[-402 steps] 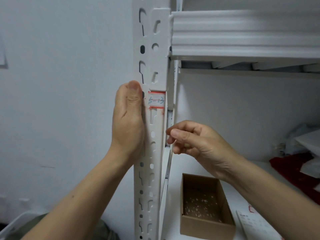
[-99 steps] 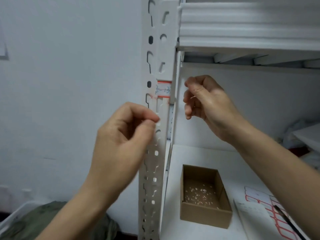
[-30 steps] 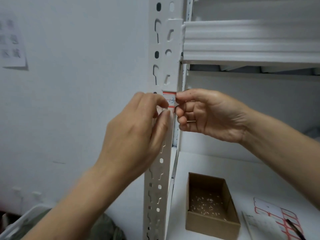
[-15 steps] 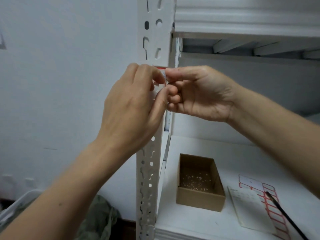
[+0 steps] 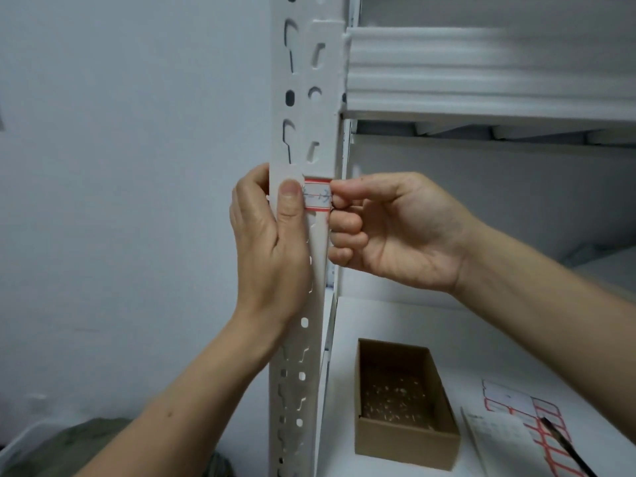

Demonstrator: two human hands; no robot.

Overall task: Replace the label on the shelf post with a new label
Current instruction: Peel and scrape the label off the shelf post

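I see the left hand [image 5: 272, 249] wrapped around the white shelf post [image 5: 303, 80], fingers curled behind its left edge, thumb [image 5: 290, 201] lying flat up the front face. Thumb tip presses the left end of the label [image 5: 318, 196]. The label is a small white sticker with red top and bottom borders and blue handwriting I can't read, stuck across the front of the post just below the shelf bracket. Right hand [image 5: 395, 232] comes in from the shelf side, fingers curled in narrow, thumb and index pinched at the label's right edge where it meets the post corner. I cannot tell if that edge is lifted or flat. Lower shelf [image 5: 395, 321]: open cardboard box [image 5: 406, 407] with small pale scraps in the bottom. Right of it, a sheet of red-bordered labels [image 5: 516, 404], a paper [image 5: 499, 445] partly over it, and a dark pen [image 5: 564, 445] lying across them.
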